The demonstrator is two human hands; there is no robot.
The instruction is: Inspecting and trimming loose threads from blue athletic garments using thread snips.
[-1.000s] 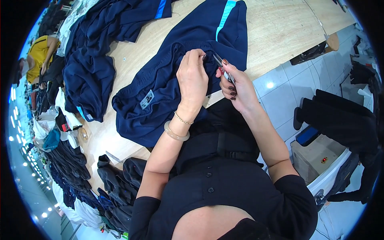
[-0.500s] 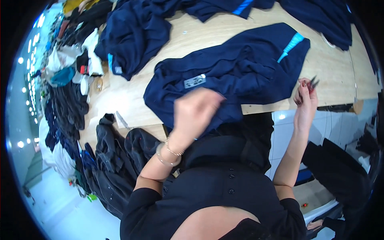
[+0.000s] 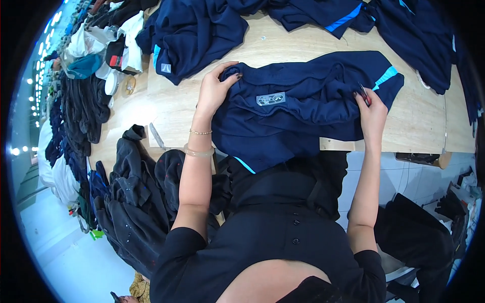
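Pale wooden table (image 3: 308,44) lies under the left hand (image 3: 213,92) pinching a navy fabric garment (image 3: 283,127); right hand (image 3: 374,115) grips its opposite edge plus red-handled snips (image 3: 368,100), best angled clear.

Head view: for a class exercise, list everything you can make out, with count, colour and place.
held garment: 1, navy with light-blue trim, between the hands
label: 1, silver-grey, on the held garment
cutting tool: 1, red and dark, in the right hand
other garments: several, navy with blue trim, table's far side
table: 1, pale wood, under the garments
narrow item: 1, grey, table's left part
teal bundle: 1, teal, upper left
white cloth: count unclear, white, upper left
dark clothes: count unclear, charcoal, lower left
bangle: 1, pale, left wrist
bracelet: 1, gold, left wrist
left hand: 1, dark-nailed, gripping the held garment's left end
right hand: 1, dark-nailed, at its right end
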